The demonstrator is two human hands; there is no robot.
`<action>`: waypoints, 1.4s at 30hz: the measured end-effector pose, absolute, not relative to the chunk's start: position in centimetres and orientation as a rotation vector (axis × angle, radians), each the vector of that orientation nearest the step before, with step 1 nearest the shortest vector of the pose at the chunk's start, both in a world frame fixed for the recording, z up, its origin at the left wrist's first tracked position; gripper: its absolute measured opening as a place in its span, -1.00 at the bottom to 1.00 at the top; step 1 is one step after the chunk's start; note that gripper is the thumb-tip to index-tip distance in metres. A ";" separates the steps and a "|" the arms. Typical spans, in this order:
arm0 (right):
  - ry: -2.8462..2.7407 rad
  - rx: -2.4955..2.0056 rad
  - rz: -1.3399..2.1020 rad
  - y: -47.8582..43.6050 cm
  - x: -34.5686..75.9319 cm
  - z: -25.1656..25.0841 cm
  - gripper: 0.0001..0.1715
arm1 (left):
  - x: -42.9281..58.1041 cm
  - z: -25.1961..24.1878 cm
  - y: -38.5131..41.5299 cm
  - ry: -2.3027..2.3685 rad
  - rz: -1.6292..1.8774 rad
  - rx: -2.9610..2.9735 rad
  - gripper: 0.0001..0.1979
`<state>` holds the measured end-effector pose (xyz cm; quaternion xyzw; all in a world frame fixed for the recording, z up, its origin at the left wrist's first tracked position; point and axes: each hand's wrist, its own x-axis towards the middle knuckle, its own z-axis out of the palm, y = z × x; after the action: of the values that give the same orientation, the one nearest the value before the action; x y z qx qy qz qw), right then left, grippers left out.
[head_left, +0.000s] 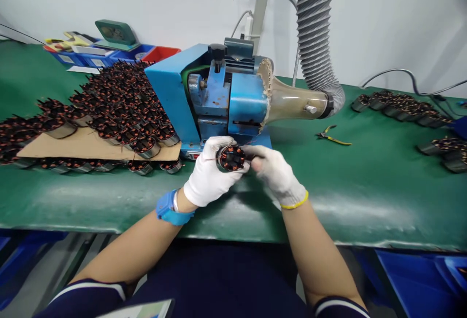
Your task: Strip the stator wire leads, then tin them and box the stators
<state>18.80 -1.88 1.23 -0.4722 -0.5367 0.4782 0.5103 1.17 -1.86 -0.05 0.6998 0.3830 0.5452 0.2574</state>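
Note:
A motor stator (232,157) with a black insulator and copper windings is gripped by my left hand (213,174), which wears a white glove. Its wound end faces up toward me, and a thin wire sticks out to the left. My right hand (275,172), in a white glove with a yellow cuff edge, is closed at the stator's right side. Its fingers are pinched together, slightly blurred; what lies between them, possibly a wire end, is too small to make out. Just behind both hands stands a blue machine (248,97) with a belt guard.
Many stators (127,99) crowd the left, some on a cardboard sheet (87,144). Yellow-handled pliers (333,136) lie right of the machine. More stators (404,106) stand far right. A grey duct hose (317,31) joins the machine's nozzle. Blue bins (95,60) sit behind.

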 end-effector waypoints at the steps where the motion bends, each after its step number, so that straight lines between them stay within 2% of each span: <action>1: -1.415 -1.104 1.186 -2.3 18.1 1.0 -0.53 | 1.1 -0.3 -1.7 1.061 1.526 1.976 -0.38; 3: -1.441 -1.036 1.170 -3.1 16.7 0.6 -0.48 | 0.8 -0.5 -1.5 1.074 1.559 2.126 -0.40; 7: -1.067 -1.018 1.049 -3.5 15.4 0.2 -0.71 | 0.6 -0.4 -1.5 1.050 1.433 2.317 -0.48; 14: -0.427 -0.789 1.011 -1.3 18.0 0.5 -0.78 | 1.4 -1.0 -1.8 1.106 1.576 2.223 -0.45; 19: -0.723 -0.930 1.199 -2.8 14.7 0.0 -0.72 | 1.7 -1.4 -2.2 1.120 1.523 2.254 -0.49; 25: -0.616 -0.930 1.185 -3.2 13.5 0.6 -0.83 | 1.9 -1.1 -2.7 1.101 1.309 2.291 -0.54; 31: -0.390 -0.771 1.054 -2.2 14.9 0.8 -0.92 | 2.0 -1.5 -2.7 1.186 1.440 2.303 -0.48; 36: -0.610 -0.937 1.112 -3.0 13.6 0.7 -0.76 | 2.0 -1.7 -2.9 1.243 1.396 2.260 -0.52; 42: -0.616 -0.998 1.118 -1.7 12.6 1.8 -0.88 | 2.4 -1.3 -2.7 1.304 1.345 2.143 -0.54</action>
<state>12.56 -1.70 1.85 -0.4460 -0.2753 0.5000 0.6894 2.39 -2.69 -1.29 0.7446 0.4531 0.4675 0.1472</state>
